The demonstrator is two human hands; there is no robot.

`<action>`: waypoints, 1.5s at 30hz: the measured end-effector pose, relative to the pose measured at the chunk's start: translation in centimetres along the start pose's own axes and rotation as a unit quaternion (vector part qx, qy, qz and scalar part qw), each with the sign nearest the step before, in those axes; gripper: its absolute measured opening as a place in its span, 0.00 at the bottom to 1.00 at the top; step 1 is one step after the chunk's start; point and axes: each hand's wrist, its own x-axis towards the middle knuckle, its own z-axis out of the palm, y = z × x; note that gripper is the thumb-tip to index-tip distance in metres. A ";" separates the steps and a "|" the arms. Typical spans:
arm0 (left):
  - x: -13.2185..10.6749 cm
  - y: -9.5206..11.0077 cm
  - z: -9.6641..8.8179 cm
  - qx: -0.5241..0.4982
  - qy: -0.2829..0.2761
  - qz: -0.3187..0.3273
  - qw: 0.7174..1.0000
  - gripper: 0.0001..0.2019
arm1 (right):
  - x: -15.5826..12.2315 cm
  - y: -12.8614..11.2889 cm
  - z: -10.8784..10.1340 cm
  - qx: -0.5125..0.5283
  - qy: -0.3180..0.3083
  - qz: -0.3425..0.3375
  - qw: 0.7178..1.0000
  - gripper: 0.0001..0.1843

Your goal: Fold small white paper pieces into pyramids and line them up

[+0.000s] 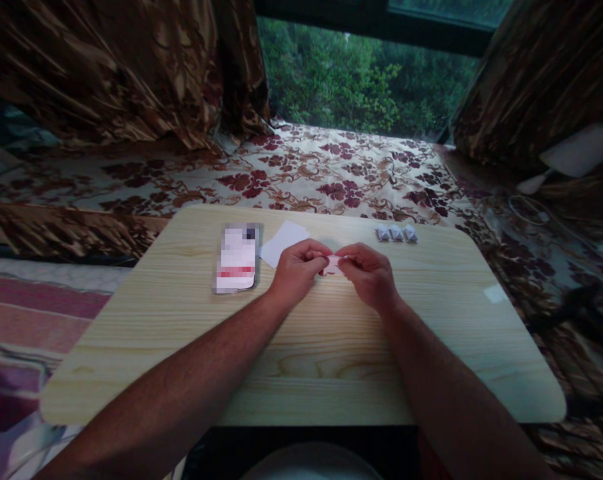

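Note:
A small folded piece of white paper [334, 266] is pinched between my two hands over the middle of the table. My left hand [300, 268] grips its left edge with thumb and forefinger. On the opposite edge, my right hand [367, 272] holds it the same way, fingers curled. The fingertips cover part of the paper, so its exact fold is hard to make out. Just beyond my left hand lie flat sheets of white paper [284, 241], slightly fanned. Three small folded paper shapes [396, 233] with raised points sit in a row past my right hand.
The light wooden table [301, 373] has rounded corners. A phone-like object [236, 259], partly pixelated, lies left of the sheets. A whitish patch [495, 293] is near the right edge. Behind are a flower-patterned window seat [341, 170], curtains and a white lamp [584, 152].

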 end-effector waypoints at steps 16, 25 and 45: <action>-0.1 -0.1 0.1 -0.057 -0.035 -0.032 0.997 0.04 | 0.2 0.0 -0.3 0.075 0.000 0.026 0.997 0.06; -0.1 0.0 -0.2 0.004 -0.005 0.041 0.999 0.11 | 0.5 -0.4 0.3 0.093 0.028 0.085 0.992 0.19; -0.3 0.1 0.0 0.036 0.010 0.023 0.999 0.08 | 0.3 0.4 0.4 0.029 0.025 0.072 0.997 0.10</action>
